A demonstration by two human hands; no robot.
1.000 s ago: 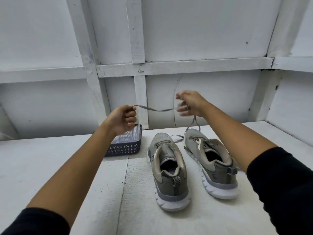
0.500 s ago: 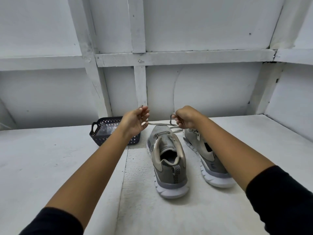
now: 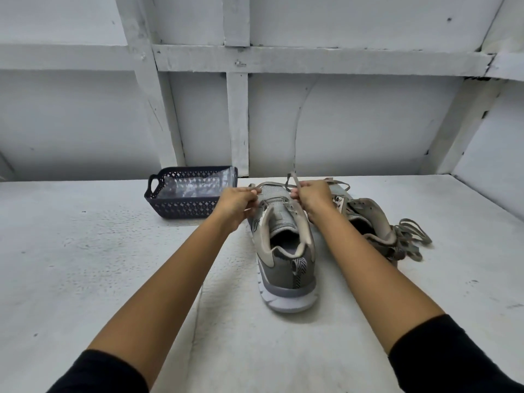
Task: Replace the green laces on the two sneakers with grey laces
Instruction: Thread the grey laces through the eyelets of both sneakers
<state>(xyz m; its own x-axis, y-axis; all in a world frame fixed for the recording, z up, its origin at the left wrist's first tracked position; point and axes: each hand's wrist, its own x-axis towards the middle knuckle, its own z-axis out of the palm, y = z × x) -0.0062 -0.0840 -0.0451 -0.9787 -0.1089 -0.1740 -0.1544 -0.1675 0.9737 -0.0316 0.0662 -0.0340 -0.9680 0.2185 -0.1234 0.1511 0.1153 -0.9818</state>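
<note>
Two grey sneakers stand heel-towards-me on the white surface. Over the left sneaker (image 3: 286, 251), near its front eyelets, my left hand (image 3: 236, 204) pinches one end of a grey lace (image 3: 292, 181). My right hand (image 3: 313, 195) pinches the other part of that lace just right of the tongue, and a loop of it sticks up between the hands. The right sneaker (image 3: 368, 219) is partly hidden behind my right forearm. A bundle of loose greyish-green laces (image 3: 412, 241) lies at its right side.
A dark perforated plastic basket (image 3: 158, 199) holding a clear plastic bag stands at the back left, close to my left hand. White panelled walls enclose the surface behind and to the right.
Both hands came down from chest height to the left sneaker's front and drew closer together, the lace no longer stretched between them. The view tilted down, bringing the loose lace bundle into sight.
</note>
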